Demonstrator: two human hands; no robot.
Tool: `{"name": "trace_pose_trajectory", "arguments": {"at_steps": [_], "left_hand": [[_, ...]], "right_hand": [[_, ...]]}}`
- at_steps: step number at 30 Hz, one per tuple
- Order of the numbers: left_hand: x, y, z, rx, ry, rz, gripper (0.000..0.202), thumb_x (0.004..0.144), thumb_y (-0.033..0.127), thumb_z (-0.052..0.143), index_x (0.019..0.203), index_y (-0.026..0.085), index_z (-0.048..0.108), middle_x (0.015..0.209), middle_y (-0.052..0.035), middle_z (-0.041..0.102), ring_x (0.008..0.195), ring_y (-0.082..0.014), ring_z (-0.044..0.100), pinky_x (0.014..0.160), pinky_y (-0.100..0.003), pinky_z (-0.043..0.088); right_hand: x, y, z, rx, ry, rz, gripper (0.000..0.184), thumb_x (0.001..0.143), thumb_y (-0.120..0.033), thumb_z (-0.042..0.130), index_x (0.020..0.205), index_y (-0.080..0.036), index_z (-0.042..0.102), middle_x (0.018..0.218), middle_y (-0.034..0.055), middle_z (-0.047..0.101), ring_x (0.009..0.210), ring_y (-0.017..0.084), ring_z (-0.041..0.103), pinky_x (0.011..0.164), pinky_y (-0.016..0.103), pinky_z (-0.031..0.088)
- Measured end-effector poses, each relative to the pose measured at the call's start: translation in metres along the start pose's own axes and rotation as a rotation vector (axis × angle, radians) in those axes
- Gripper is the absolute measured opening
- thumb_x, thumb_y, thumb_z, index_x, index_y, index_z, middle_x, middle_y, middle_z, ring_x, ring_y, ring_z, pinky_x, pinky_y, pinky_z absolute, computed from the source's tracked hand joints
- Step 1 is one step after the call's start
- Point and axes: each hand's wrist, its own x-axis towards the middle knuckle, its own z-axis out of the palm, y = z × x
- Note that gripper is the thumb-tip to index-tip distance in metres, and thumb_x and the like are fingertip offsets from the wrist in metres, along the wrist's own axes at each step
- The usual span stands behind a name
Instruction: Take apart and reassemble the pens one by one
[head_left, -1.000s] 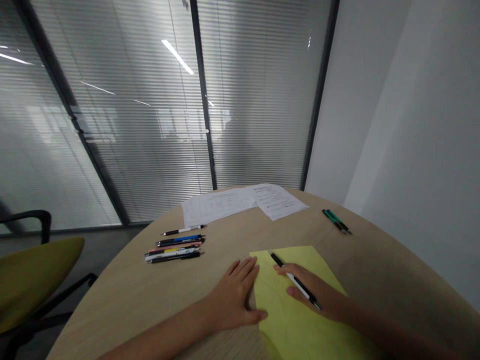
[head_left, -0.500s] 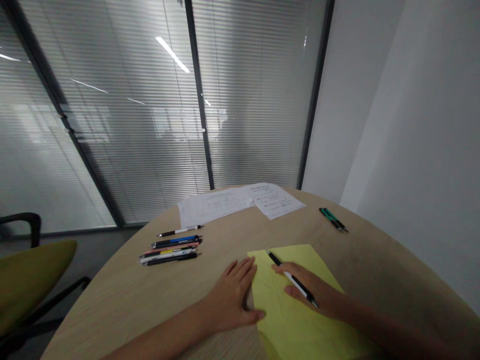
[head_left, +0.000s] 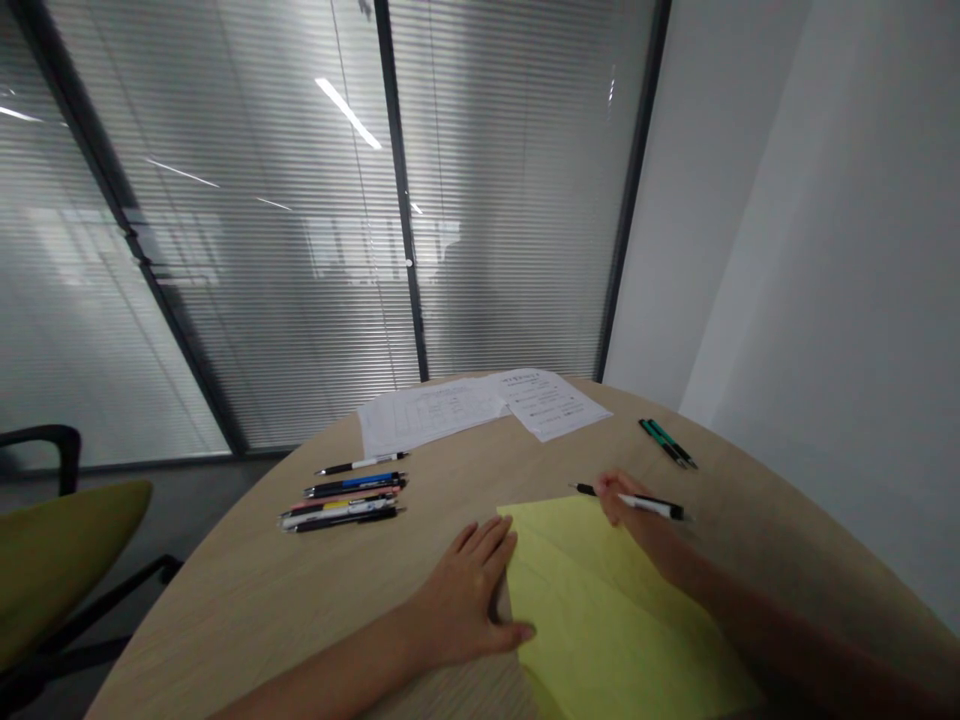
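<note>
A yellow sheet of paper (head_left: 600, 610) lies on the round wooden table (head_left: 247, 600) right in front of me. My left hand (head_left: 469, 595) rests flat beside the sheet's left edge, fingers stretched out, thumb on the paper. My right hand (head_left: 637, 520) hovers over the sheet's far right corner, pinching a black and white pen (head_left: 634, 501) that lies nearly level, tip pointing left.
Several pens (head_left: 345, 495) lie in a row at the left middle of the table. Two green pens (head_left: 667, 441) sit at the far right. White printed sheets (head_left: 480, 403) lie at the far edge. A chair with a yellow-green seat (head_left: 52, 550) stands on the left.
My right hand has lifted off the yellow sheet and moved away and to the right with the pen, which has turned from slanted to nearly level. The left hand has stayed put.
</note>
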Motion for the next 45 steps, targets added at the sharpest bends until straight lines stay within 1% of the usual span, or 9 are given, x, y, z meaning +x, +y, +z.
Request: {"name": "trace_pose_trajectory", "arguments": {"at_steps": [2, 4, 7, 10, 16, 27, 38, 42, 45], "left_hand": [[0.000, -0.001, 0.001, -0.007, 0.013, 0.007, 0.085, 0.065, 0.062, 0.047, 0.129, 0.010, 0.027, 0.134, -0.0195, 0.026, 0.123, -0.0297, 0.022, 0.098, -0.049, 0.019], [0.000, -0.002, 0.002, -0.010, 0.021, 0.012, 0.085, 0.064, 0.062, 0.047, 0.128, 0.009, 0.028, 0.134, -0.0202, 0.027, 0.123, -0.0301, 0.022, 0.098, -0.049, 0.019], [0.000, -0.001, 0.001, -0.010, 0.027, 0.011, 0.085, 0.064, 0.061, 0.048, 0.127, 0.008, 0.030, 0.133, -0.0207, 0.029, 0.122, -0.0306, 0.024, 0.098, -0.049, 0.019], [0.000, 0.001, -0.001, -0.020, 0.026, 0.003, 0.084, 0.064, 0.060, 0.049, 0.127, 0.009, 0.030, 0.132, -0.0198, 0.030, 0.122, -0.0306, 0.024, 0.098, -0.050, 0.020], [0.000, 0.003, -0.002, -0.033, 0.008, -0.014, 0.085, 0.061, 0.059, 0.053, 0.127, 0.011, 0.031, 0.133, -0.0193, 0.029, 0.122, -0.0307, 0.025, 0.098, -0.050, 0.020], [-0.003, 0.000, 0.000, -0.046, -0.022, -0.021, 0.085, 0.063, 0.058, 0.052, 0.129, 0.011, 0.028, 0.135, -0.0184, 0.024, 0.123, -0.0299, 0.021, 0.099, -0.049, 0.018], [-0.003, 0.002, -0.002, -0.042, -0.026, -0.024, 0.080, 0.066, 0.059, 0.048, 0.127, 0.011, 0.030, 0.134, -0.0185, 0.025, 0.123, -0.0303, 0.022, 0.099, -0.050, 0.019], [-0.003, 0.002, -0.001, -0.045, -0.015, -0.022, 0.080, 0.066, 0.060, 0.046, 0.128, 0.012, 0.030, 0.135, -0.0181, 0.024, 0.123, -0.0302, 0.021, 0.098, -0.050, 0.019], [-0.002, 0.002, -0.002, -0.054, -0.010, -0.023, 0.080, 0.066, 0.060, 0.047, 0.128, 0.013, 0.030, 0.135, -0.0175, 0.025, 0.123, -0.0300, 0.022, 0.098, -0.050, 0.020]], "right_hand": [[0.010, -0.006, 0.003, 0.125, -0.071, 0.038, 0.035, 0.075, -0.052, 0.040, 0.082, -0.019, 0.048, 0.048, -0.0054, 0.045, 0.045, 0.011, 0.043, 0.045, 0.022, 0.035], [0.015, -0.014, 0.009, 0.230, -0.173, 0.051, 0.039, 0.074, -0.051, 0.042, 0.092, -0.018, 0.046, 0.060, -0.0012, 0.055, 0.052, 0.012, 0.047, 0.047, 0.023, 0.035], [0.018, -0.024, 0.024, 0.282, -0.250, 0.053, 0.034, 0.069, -0.045, 0.051, 0.088, -0.018, 0.049, 0.067, -0.0002, 0.056, 0.055, 0.011, 0.048, 0.048, 0.022, 0.035], [0.022, -0.027, 0.042, 0.215, -0.165, 0.070, 0.023, 0.066, -0.041, 0.054, 0.072, -0.019, 0.051, 0.051, -0.0063, 0.044, 0.044, 0.008, 0.038, 0.043, 0.021, 0.029], [0.031, -0.019, 0.066, 0.154, -0.037, 0.089, 0.027, 0.065, -0.044, 0.047, 0.053, -0.021, 0.039, 0.043, -0.0078, 0.029, 0.041, 0.009, 0.027, 0.041, 0.022, 0.019], [0.025, -0.013, 0.064, -0.015, -0.072, 0.027, 0.018, 0.065, -0.031, 0.047, 0.052, -0.021, 0.039, 0.047, -0.0064, 0.037, 0.047, 0.010, 0.035, 0.045, 0.021, 0.026], [0.035, -0.003, 0.064, 0.064, 0.012, 0.125, 0.029, 0.060, -0.037, 0.053, 0.047, -0.021, 0.032, 0.040, -0.0091, 0.027, 0.040, 0.007, 0.026, 0.040, 0.021, 0.020], [0.034, -0.003, 0.058, 0.209, -0.092, 0.124, 0.027, 0.060, -0.041, 0.056, 0.056, -0.020, 0.041, 0.043, -0.0093, 0.031, 0.038, 0.006, 0.025, 0.038, 0.020, 0.017], [0.032, -0.008, 0.054, 0.307, -0.188, 0.068, 0.027, 0.061, -0.043, 0.059, 0.065, -0.019, 0.048, 0.048, -0.0076, 0.039, 0.040, 0.006, 0.032, 0.039, 0.019, 0.023]]}}
